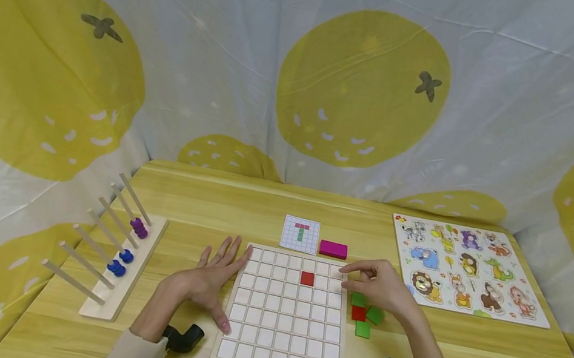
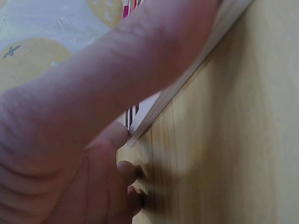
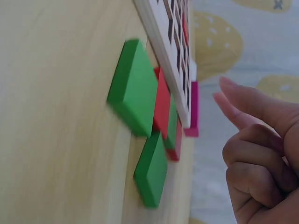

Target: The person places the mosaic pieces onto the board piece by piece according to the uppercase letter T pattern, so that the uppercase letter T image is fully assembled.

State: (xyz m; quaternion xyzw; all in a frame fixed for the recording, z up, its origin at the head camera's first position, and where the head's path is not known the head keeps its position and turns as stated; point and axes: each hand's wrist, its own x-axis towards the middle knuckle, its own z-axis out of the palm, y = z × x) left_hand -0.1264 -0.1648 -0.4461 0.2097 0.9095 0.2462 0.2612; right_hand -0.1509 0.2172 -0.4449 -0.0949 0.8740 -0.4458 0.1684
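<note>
The left hand [image 1: 207,283] is spread wide along the left edge of a pale wooden grid board with white square cells [image 1: 272,303], thumb touching its side. In the board, a flat red square tile [image 1: 308,278] fills one cell, second row from the far edge, fifth from the left. The right hand [image 1: 382,286] is over the board's right edge, a narrow gap between thumb and index fingertips with nothing visible in it, other fingers curled. Just beside that edge lie green square tiles [image 1: 362,329] and loose red square tiles [image 1: 358,314]. Beyond the far edge are a white paper card with a pink-and-green T [image 1: 289,242] and a magenta rectangular block [image 1: 333,249].
</note>
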